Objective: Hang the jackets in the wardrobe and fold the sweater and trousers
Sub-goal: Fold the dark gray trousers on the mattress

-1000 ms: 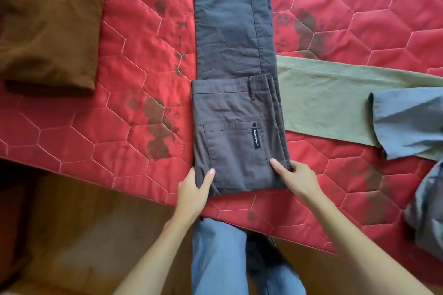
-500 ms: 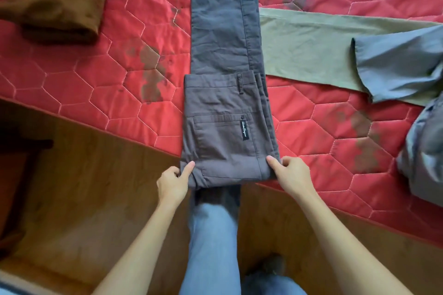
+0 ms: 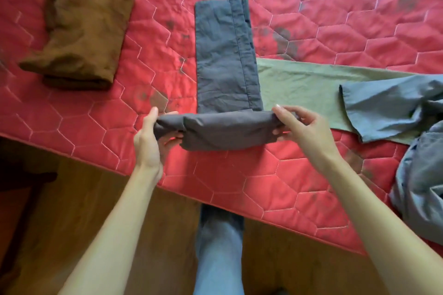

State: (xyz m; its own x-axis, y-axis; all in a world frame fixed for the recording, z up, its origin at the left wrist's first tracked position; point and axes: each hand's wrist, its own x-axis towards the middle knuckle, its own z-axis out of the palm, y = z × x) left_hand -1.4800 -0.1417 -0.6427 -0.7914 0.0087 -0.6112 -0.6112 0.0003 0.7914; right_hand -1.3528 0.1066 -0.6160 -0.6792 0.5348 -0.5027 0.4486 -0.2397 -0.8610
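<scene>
Grey trousers [image 3: 225,67] half folded.
We pinch the folded end in left grip [image 3: 148,141] and right grip [image 3: 304,127]; leftward the brown sweater [image 3: 81,38] lies folded, rightward the blue jacket [image 3: 388,105] waits unhung.

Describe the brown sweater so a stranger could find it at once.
Start at the red quilted bedspread. On its far left, apart from the grey trousers in the middle, lies the brown sweater. It alone is rust-brown and already folded into a compact bundle.

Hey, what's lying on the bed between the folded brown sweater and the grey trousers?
Only the red quilt, with a few dark blotches; in the head view nothing lies between the brown sweater and the grey trousers.
</scene>
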